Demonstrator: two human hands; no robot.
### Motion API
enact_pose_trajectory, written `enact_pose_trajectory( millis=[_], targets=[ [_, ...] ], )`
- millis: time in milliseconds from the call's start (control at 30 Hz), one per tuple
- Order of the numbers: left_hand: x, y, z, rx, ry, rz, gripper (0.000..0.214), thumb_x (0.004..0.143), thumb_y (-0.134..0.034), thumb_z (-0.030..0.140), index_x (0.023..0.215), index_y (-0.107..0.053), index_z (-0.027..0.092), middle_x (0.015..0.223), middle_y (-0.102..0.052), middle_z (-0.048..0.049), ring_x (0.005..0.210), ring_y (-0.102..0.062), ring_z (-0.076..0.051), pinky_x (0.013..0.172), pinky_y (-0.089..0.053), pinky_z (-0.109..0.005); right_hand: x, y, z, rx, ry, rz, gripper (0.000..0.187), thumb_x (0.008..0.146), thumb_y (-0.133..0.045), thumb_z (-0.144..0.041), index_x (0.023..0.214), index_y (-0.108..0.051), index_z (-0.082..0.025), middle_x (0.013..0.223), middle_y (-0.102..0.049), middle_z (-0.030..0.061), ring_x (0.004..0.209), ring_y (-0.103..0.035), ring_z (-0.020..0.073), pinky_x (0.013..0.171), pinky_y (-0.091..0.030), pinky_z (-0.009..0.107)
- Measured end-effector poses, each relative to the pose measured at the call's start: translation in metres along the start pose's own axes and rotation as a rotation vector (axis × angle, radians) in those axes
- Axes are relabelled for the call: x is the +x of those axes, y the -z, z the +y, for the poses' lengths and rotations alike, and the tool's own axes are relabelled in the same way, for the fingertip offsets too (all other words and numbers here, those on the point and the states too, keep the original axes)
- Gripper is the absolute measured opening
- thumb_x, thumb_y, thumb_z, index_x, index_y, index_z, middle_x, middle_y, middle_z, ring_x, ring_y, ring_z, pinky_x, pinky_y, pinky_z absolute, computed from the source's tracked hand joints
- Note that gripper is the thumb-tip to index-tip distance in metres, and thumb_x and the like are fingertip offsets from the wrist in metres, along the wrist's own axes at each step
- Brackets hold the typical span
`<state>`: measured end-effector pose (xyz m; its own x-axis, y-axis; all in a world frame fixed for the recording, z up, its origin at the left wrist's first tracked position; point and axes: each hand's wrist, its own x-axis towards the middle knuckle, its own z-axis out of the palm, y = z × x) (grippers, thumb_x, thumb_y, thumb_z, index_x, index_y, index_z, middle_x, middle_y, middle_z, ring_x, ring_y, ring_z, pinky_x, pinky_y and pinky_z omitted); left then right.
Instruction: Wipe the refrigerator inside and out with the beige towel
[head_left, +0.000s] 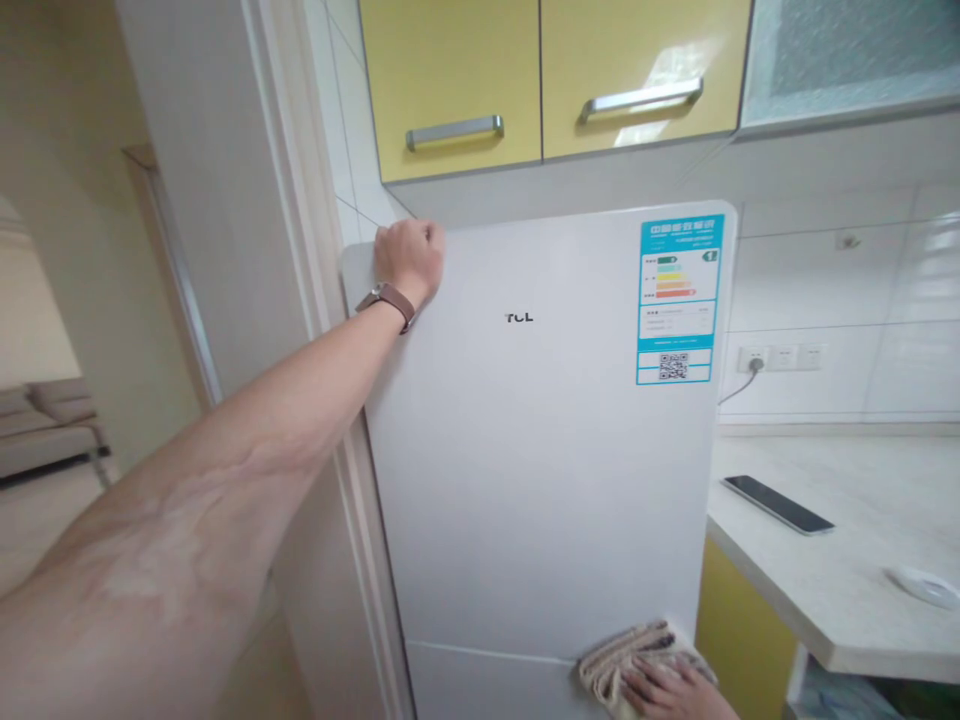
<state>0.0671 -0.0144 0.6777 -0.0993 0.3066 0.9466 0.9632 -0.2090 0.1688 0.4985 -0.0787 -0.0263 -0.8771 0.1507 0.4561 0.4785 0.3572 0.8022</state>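
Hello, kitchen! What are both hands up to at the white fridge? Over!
Left hand curled at top left corner of the fridge. Right hand laid over a cloth against its front. Phone off to the side, on the counter.

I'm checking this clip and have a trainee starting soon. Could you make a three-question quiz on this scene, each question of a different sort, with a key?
1. Short answer: what does the right hand have under its fingers, against the front of the fridge?
2. True or false: the left hand is down at the bottom edge of the fridge.
3. Fill in the blank: the phone lies on the ____ to the right of the fridge.

Key:
1. A cloth.
2. False; it is at the upper left corner.
3. Counter.
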Motion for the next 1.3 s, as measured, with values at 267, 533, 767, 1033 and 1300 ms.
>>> enact_pose_trajectory(
  millis=[267,533,767,1033,1300],
  targets=[
    [-0.001,0.001,-0.001,-0.022,-0.016,-0.031,0.053,0.110,-0.028,0.037,0.106,-0.077,0.016,0.116,-0.075,-0.0143,0.116,-0.061,-0.028,0.107,-0.034,-0.044,0.001,0.025,0.035,0.015,0.033,-0.021,0.077,0.069,-0.056,-0.017,0.136,-0.068,-0.052,0.157,-0.052,-0.0221,0.162,-0.027,0.0156,0.081,-0.053,0.041],
    [-0.002,0.000,-0.001,-0.027,-0.030,0.014,0.050,0.105,-0.031,0.034,0.102,-0.079,0.021,0.115,-0.076,-0.0172,0.116,-0.064,-0.032,0.105,-0.038,-0.045,0.004,0.070,0.145,-0.018,0.001,-0.119,0.074,0.077,-0.054,-0.008,0.138,-0.067,-0.047,0.158,-0.052,-0.0193,0.139,-0.054,0.0152,0.096,-0.049,0.042],
    [-0.003,0.001,-0.001,-0.135,-0.026,-0.015,0.053,0.107,-0.029,0.037,0.105,-0.078,0.017,0.118,-0.075,-0.0172,0.121,-0.060,-0.031,0.112,-0.032,-0.047,0.096,0.133,0.308,-0.003,-0.160,-0.112,0.073,0.079,-0.055,-0.003,0.140,-0.067,-0.042,0.148,-0.065,-0.0065,0.137,-0.057,0.0228,0.119,-0.027,0.048],
    [-0.002,0.004,0.000,-0.122,-0.045,-0.050,0.056,0.105,-0.026,0.035,0.110,-0.077,0.013,0.120,-0.074,-0.0185,0.122,-0.060,-0.032,0.111,-0.032,-0.050,0.299,0.193,0.457,-0.159,-0.372,0.051,0.063,0.090,-0.064,-0.036,0.152,-0.057,-0.030,0.163,-0.049,0.0097,0.152,-0.041,0.0337,0.119,-0.021,0.050],
    [-0.001,0.002,-0.001,-0.142,-0.048,-0.043,0.073,0.104,-0.013,0.052,0.111,-0.075,0.015,0.118,-0.075,-0.0115,0.118,-0.054,-0.026,0.110,-0.026,-0.047,0.434,0.199,0.493,-0.132,-0.597,0.204,0.076,0.091,-0.051,-0.046,0.163,-0.037,-0.024,0.170,-0.032,0.0121,0.154,-0.027,0.0413,0.120,-0.019,0.065]
  ],
)
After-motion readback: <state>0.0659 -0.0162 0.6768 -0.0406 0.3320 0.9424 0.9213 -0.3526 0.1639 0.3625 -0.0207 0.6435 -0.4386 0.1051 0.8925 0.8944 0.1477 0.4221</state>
